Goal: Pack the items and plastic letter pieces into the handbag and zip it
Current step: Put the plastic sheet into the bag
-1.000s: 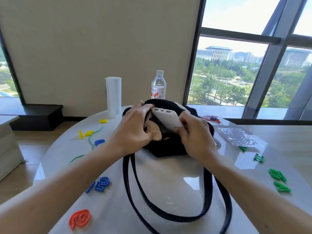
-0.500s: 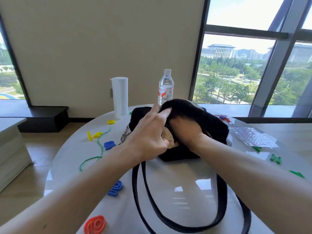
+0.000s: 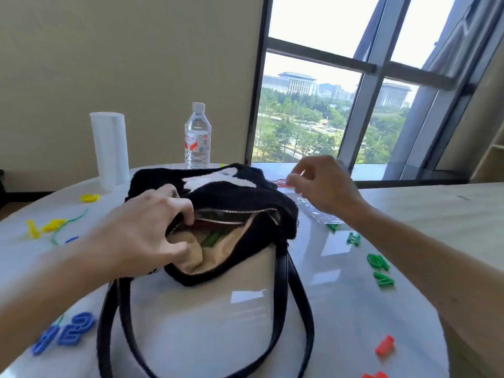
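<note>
The black fuzzy handbag (image 3: pixel 152 184) lies on the round white table (image 3: pixel 207 334) with its zip open, showing beige lining (image 3: pixel 221 252) and something green inside. My left hand (image 3: pixel 141 227) grips the near-left edge of the opening beside the zipper. My right hand (image 3: pixel 324 184) hovers past the bag's far right corner, fingers loosely curled right by a red plastic piece (image 3: pixel 282 182). Loose letters lie around: blue (image 3: pixel 65 331), green (image 3: pixel 377 261), yellow (image 3: pixel 45 226) and red (image 3: pixel 384 345). The white power bank is out of sight.
A water bottle (image 3: pixel 197 137) and a white roll (image 3: pixel 110 148) stand behind the bag. A clear plastic sheet (image 3: pixel 319 214) lies under my right wrist. A green cord (image 3: pixel 68 225) runs at the left. The bag's black straps (image 3: pixel 281 296) loop toward me.
My right hand pushed the white power bank into the bag, came out without it and moved to the far right by the red piece. My left hand stayed on the bag's opening.
</note>
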Demonstrator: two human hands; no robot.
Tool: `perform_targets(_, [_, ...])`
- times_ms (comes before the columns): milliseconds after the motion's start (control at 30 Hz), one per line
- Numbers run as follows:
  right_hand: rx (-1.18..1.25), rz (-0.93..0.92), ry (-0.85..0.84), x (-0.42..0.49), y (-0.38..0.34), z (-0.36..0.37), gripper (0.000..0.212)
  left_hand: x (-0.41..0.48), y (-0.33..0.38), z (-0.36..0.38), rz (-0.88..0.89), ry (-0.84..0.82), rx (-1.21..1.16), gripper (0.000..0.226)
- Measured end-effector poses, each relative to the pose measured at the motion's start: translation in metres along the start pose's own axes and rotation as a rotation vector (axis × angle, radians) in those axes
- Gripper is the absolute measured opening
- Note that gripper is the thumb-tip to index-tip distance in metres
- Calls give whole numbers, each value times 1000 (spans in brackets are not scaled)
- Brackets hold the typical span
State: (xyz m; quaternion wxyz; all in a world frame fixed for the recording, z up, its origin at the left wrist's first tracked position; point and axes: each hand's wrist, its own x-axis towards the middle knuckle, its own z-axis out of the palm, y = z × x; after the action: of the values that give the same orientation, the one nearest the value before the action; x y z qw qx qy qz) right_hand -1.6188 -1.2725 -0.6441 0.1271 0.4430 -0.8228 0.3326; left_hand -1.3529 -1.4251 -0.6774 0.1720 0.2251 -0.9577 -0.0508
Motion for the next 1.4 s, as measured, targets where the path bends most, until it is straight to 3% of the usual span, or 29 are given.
perform_targets(200, [-203,549,-167,33,112,10,60,0,13,-4,71,196,-48,23])
perform_targets(433, [-113,783,-139,21,146,33,75,-1,24,-5,90,226,-80,32])
perform_targets(500, [-56,819,-92,23,149,34,70,-3,25,-5,80,210,-87,33])
perform_targets(567, [43,845,-26,25,152,31,51,-3,24,-5,67,190,-89,33])
perform_targets(700, [448,901,167,33,150,13,13,-2,18,-3,59,175,-98,27])
perform_targets(800, [725,852,269,40,122,-14,7,0,11,1,79,153,-85,14])
perform_targets(900, [871,692,279,36,74,-41,21,-1,4,5,116,123,-40,10])
perform_targets(1033, [994,407,152,10,0,-59,70,-6,2,13,127,37,84,12])
perform_targets(1167, [928,204,41,-23,-56,-59,106,-9,-2,17,74,6,255,26])
perform_targets(1233, [863,164,-19,-40,-68,-61,98,-8,-2,16,53,33,261,32])
perform_targets(1400, [797,119,-379,-74,-76,-58,35,0,-3,9,39,201,86,55])
